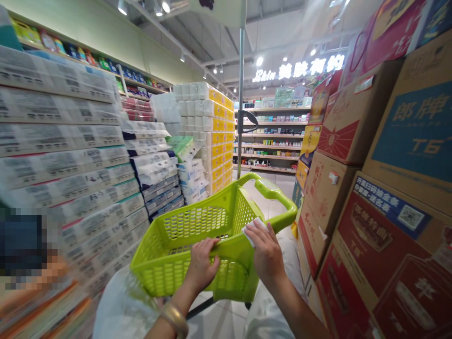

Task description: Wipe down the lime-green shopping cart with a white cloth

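Two hands (203, 261) (265, 249) top the green basket rim (231, 242) — left gripping, right holding white cloth (256, 220).

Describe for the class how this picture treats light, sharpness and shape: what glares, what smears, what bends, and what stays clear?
Head view: the lit sign and ceiling spotlight glare white; head view: the orange-striped stack at lower left smears, beside a pixelated patch; head view: cartons on the right look stretched and slanted; head view: the green basket appears fairly clear.

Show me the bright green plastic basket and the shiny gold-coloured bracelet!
Bright green plastic basket (233, 245): head view, on its near rim.
Shiny gold-coloured bracelet (175, 318): head view, on its band.
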{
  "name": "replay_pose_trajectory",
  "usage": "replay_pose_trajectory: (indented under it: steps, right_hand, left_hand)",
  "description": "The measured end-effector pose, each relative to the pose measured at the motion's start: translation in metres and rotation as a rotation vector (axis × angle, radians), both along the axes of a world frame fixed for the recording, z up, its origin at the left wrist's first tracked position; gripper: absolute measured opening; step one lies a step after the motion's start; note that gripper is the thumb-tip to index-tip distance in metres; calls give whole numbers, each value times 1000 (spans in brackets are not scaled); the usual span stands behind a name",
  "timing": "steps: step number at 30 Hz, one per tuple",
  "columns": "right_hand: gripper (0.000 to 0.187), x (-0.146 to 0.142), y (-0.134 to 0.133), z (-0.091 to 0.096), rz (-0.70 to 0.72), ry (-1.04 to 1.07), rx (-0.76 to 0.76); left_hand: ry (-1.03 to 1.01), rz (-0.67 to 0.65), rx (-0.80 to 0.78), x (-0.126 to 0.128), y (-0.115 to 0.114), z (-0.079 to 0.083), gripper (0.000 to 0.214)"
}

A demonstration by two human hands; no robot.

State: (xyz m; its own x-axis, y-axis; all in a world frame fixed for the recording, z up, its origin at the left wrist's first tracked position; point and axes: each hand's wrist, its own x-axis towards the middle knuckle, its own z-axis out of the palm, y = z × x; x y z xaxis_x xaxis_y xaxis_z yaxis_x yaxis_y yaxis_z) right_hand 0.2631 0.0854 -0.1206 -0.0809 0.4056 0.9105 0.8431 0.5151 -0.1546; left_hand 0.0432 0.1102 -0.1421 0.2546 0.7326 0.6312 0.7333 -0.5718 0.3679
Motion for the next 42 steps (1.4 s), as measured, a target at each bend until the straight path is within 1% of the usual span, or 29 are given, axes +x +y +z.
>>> replay_pose_trajectory:
  steps: [5, 9, 11, 15, 17, 22, 24, 27, 29, 31, 34, 36, 40, 42]
  right_hand:
    - [55, 9, -3, 5, -63, 104, 15]
    - [50, -1, -10, 4, 1, 84, 1]
    - [50, -2, -14, 6, 16, 75, -17]
    - [54, 5, -16, 12, -58, 173, -3]
    - [53, 2, -16, 12, -72, 196, 6]
    - [50, -16, -19, 7, 18, 117, -33]
    - [53, -12, -21, 9, 14, 128, -48]
    - [56, 2, -22, 13, -53, 215, -30]
    - [54, 6, -22, 14, -87, 262, -6]
    - [52, 1, -21, 11, -74, 258, -9]
    - [49, -10, -22, 7, -2, 193, -43]
    - [48, -10, -23, 8, 8, 185, -54]
    - [50, 7, -23, 17, -95, 291, -9]
    - [49, 11, -23, 19, -124, 314, 0]
  left_hand:
    - [-9, 10, -17, -5, -2, 2, 32]
    - [-5, 17, -23, -8, -3, 2, 31]
    - [0, 15, -20, -9, -3, 3, 30]
    - [7, 19, -8, -10, -2, 4, 29]
    - [12, 25, -2, -10, -1, 3, 28]
    - [27, 31, 14, -11, 1, 0, 29]
    - [32, 30, 23, -11, 1, -1, 29]
    - [40, 29, 32, -12, 1, -2, 28]
    - [47, 30, 32, -13, 1, -4, 28]
    - [59, 28, 30, -14, 2, -5, 29]
    - [83, 17, 28, -16, 2, -7, 30]
    - [97, 8, 31, -18, 3, -8, 30]
    - [110, -1, 44, -20, 4, -8, 30]
    - [111, -1, 48, -20, 3, -8, 30]
